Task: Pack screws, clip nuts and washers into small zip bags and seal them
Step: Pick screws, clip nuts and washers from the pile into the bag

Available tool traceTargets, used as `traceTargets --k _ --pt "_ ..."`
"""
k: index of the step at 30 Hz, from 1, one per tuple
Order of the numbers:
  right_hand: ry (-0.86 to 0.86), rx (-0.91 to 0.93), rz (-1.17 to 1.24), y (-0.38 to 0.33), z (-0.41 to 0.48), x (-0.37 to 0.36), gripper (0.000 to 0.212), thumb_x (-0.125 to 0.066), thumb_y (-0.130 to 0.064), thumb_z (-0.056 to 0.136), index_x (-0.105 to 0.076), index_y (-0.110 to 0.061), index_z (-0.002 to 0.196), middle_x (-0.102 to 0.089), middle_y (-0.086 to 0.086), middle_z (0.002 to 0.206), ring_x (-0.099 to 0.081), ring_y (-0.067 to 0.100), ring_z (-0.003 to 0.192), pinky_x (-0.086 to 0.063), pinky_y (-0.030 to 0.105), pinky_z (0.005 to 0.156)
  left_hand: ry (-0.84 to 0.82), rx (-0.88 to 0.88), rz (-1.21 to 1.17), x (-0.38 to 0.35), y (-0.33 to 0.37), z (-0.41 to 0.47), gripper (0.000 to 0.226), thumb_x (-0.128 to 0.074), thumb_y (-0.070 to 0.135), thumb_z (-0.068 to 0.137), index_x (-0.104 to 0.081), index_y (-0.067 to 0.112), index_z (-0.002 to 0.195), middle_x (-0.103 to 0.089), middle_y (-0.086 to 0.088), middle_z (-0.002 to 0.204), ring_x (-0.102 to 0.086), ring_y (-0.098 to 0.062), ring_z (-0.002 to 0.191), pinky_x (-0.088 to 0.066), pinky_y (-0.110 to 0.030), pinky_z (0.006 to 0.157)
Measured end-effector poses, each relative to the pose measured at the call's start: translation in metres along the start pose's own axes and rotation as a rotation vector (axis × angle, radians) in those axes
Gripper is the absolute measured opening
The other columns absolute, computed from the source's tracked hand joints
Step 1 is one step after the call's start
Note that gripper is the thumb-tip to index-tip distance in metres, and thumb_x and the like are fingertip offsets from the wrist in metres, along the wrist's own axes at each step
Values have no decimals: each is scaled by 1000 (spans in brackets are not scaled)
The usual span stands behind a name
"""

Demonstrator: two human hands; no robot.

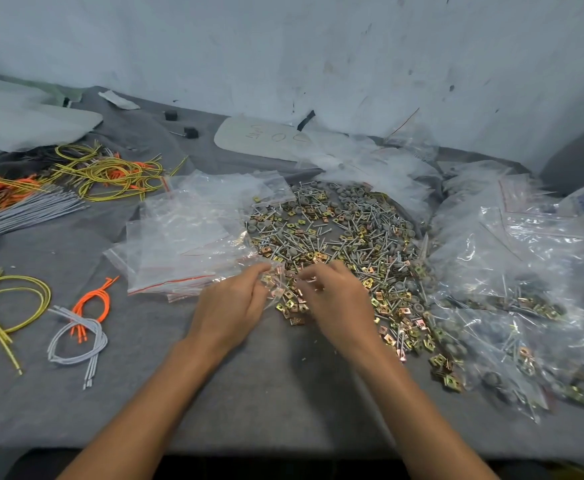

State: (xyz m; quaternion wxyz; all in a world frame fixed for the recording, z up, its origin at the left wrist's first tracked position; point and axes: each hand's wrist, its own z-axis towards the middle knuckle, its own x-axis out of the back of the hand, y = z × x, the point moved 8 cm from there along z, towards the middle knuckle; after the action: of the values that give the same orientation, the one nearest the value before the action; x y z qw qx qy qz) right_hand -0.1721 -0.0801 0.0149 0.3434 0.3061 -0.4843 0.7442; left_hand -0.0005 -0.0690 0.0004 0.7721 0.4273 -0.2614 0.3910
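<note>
A wide heap of silver screws, brass clip nuts and grey washers (339, 233) lies on the grey felt table (249, 393). My left hand (233, 299) pinches the edge of a small clear zip bag (276, 285) at the heap's near edge. My right hand (335, 296) hovers over the clip nuts with its fingers curled at the bag's mouth; whether they pinch a part is hidden. A stack of empty zip bags (186, 237) with red seal lines lies left of the heap.
Filled, sealed bags (512, 306) pile up on the right. Bundles of yellow, orange and grey wires (75, 178) lie at the far left, with smaller loops (75, 334) near the front left. A white board (262, 140) rests against the back wall.
</note>
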Motion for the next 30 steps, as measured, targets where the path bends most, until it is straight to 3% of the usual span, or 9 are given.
traceTargets --k 6,11,15,19,23,27,30 --pt "-278 -215 -349 75 0 36 7 -60 -34 93 -66 -30 94 -61 -9 98 -61 17 92 -54 39 78 -8 -11 -3 0 1 0 44 -41 25 94 -65 23 130 -72 -6 73 -65 -32 64 -42 -36 55" --pt "-386 -237 -401 81 -1 30 8 -63 -35 90 -61 -33 98 -64 -9 103 -62 17 97 -55 38 82 -27 2 -24 3 2 0 45 -41 25 94 -65 22 131 -72 -8 73 -65 -33 65 -45 -38 57" --pt "-339 -165 -450 75 -5 29 11 -60 -40 94 -60 -36 104 -56 -10 103 -60 20 102 -48 35 74 -43 -13 -20 2 5 0 45 -39 24 94 -65 21 131 -68 -3 66 -60 -28 57 -42 -35 52" --pt "-247 -121 -434 69 -9 29 9 -53 -32 98 -62 -33 101 -51 -9 98 -58 22 99 -42 34 67 -34 -20 -9 3 4 0 45 -39 24 94 -65 21 130 -66 -1 63 -56 -23 52 -33 -30 51" --pt "-214 -50 -506 63 -11 25 11 -49 -35 99 -59 -30 102 -57 -6 102 -57 22 97 -37 31 62 -68 -2 -19 2 5 0 45 -38 26 94 -63 22 130 -70 -4 70 -59 -27 58 -42 -33 53" --pt "-174 -40 -459 61 -10 29 12 -51 -32 99 -62 -27 100 -58 -5 102 -57 23 95 -38 32 64 -84 6 -28 1 6 0 45 -37 27 94 -62 22 132 -71 -6 73 -64 -30 64 -38 -34 56" --pt "-90 -74 -365 57 -9 37 11 -50 -27 100 -58 -21 98 -60 -2 93 -55 23 85 -37 34 67 -81 -2 -29 1 7 0 45 -37 26 95 -62 22 132 -66 0 65 -54 -19 53 -34 -30 53"
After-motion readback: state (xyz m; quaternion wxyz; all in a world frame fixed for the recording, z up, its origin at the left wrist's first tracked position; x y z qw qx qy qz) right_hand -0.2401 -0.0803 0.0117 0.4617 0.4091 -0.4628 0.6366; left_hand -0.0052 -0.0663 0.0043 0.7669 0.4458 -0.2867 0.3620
